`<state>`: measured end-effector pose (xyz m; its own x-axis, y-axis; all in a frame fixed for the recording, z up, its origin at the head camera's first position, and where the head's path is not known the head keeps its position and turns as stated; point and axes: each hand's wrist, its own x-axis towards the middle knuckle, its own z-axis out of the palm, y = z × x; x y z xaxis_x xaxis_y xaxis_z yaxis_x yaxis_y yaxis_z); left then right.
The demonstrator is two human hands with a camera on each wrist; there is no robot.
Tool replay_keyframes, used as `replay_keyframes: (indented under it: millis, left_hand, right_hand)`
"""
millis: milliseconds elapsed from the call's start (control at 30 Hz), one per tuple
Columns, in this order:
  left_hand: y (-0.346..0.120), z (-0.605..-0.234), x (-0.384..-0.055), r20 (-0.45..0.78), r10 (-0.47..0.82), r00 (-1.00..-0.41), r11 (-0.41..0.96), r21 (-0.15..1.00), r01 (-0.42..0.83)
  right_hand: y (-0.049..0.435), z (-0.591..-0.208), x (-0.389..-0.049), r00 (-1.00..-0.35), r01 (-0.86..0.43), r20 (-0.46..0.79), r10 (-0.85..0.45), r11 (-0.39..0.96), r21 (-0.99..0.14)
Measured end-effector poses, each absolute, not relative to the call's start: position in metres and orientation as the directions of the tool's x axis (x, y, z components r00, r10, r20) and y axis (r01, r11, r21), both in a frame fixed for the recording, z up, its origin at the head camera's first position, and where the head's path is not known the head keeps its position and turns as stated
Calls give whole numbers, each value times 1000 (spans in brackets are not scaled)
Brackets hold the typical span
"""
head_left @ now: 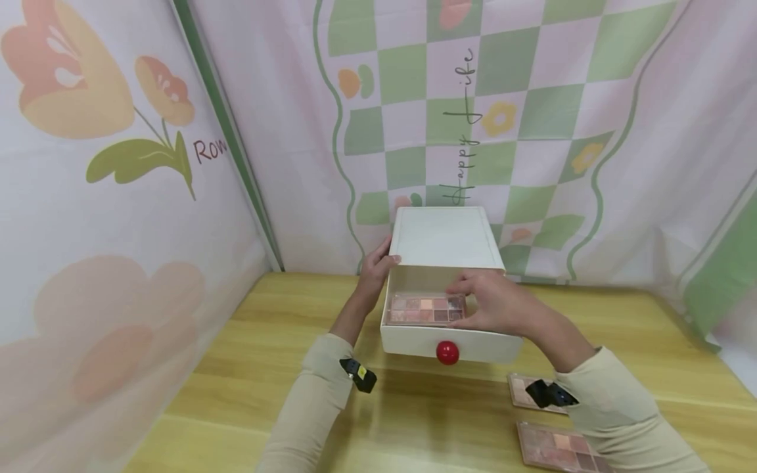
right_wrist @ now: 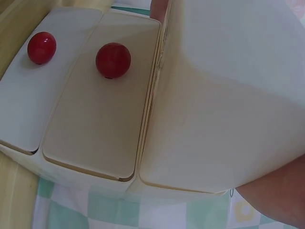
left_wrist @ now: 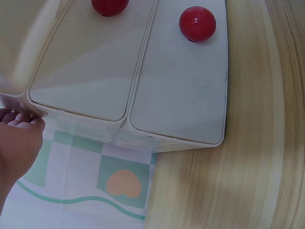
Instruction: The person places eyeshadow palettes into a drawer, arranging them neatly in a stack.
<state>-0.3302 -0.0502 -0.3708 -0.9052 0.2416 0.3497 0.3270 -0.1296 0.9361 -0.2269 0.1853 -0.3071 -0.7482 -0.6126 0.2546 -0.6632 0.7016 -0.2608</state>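
A white drawer cabinet (head_left: 443, 236) stands on the table, its top drawer (head_left: 408, 338) pulled out by a red knob (head_left: 447, 353). Inside the drawer lies an eyeshadow palette (head_left: 422, 310) with pink and brown pans. My right hand (head_left: 503, 303) pinches the palette's right end between thumb and fingers. At the cabinet's left side, my left hand (head_left: 374, 272) holds its upper edge, thumb near the front corner. Curled fingers of the left hand (left_wrist: 21, 143) show beside the cabinet in the left wrist view; the right wrist view hides the palette behind the drawer.
Two more palettes lie on the wooden table (head_left: 248, 381) at front right: a smaller one (head_left: 520, 391) and a larger one (head_left: 552, 447), both partly behind the right sleeve. Below the top drawer are two closed drawers with red knobs (right_wrist: 113, 60). A patterned curtain (head_left: 284, 131) hangs behind.
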Motion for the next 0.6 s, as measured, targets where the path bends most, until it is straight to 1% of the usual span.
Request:
replay_keyframes:
  millis: [133, 367, 600]
  left_hand:
    - [-50, -372, -329, 349, 243, -905, -135, 936, 325]
    - [-50, -372, -328, 346, 254, -903, -128, 938, 323]
    - [-51, -370, -328, 348, 249, -904, -135, 937, 324]
  right_hand:
    - [185, -307, -225, -758, -651, 239, -606, 717, -249]
    - [196, -305, -218, -785, -619, 270, -557, 724, -304]
    - [212, -302, -213, -739, -669, 375, -559, 675, -312]
